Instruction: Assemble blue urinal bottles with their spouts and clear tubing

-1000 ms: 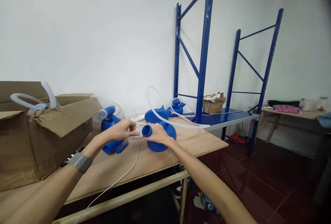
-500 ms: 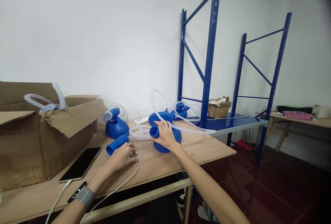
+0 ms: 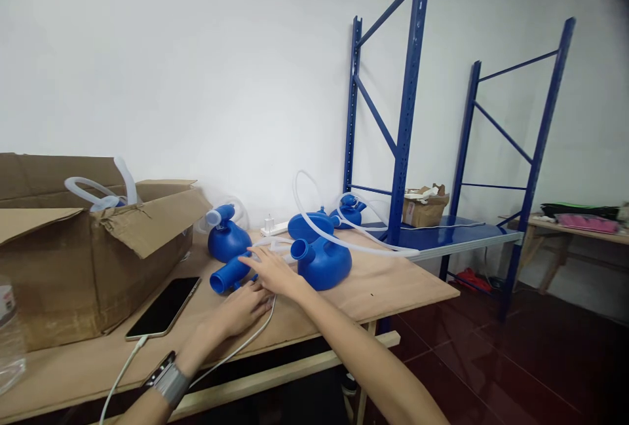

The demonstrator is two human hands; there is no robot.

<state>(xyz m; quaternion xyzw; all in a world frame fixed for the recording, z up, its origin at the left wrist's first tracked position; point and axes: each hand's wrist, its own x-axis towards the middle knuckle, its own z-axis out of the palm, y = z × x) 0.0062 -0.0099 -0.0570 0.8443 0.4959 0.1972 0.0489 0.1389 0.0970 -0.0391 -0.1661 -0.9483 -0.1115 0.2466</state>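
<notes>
My right hand (image 3: 275, 274) reaches left over the table, its thumb and index finger apart and the index fingertip by a blue wide-mouthed plastic tube (image 3: 228, 276). Whether it touches that tube cannot be told. Low against the tabletop, my left hand (image 3: 242, 308) has curled fingers, partly covered by the right hand; what they hold is hidden. To the right stands a blue plastic bottle (image 3: 324, 264) with an open, tilted neck, free of both hands. Behind the tube is another blue bottle (image 3: 228, 241), topped by a blue mouthpiece with a whitish end.
An open cardboard box (image 3: 49, 281) holds translucent tubing. A phone (image 3: 164, 307) with a white cable lies beside it. Further back are more blue bottles (image 3: 310, 225), a clear hose (image 3: 358, 246) and a power strip (image 3: 275, 228). A blue metal rack (image 3: 410, 117) adjoins the table's right side.
My right hand has let go of the blue bottle and moved left to my left hand. The translucent ring seen at my left fingers is now hidden. The view has turned slightly left.
</notes>
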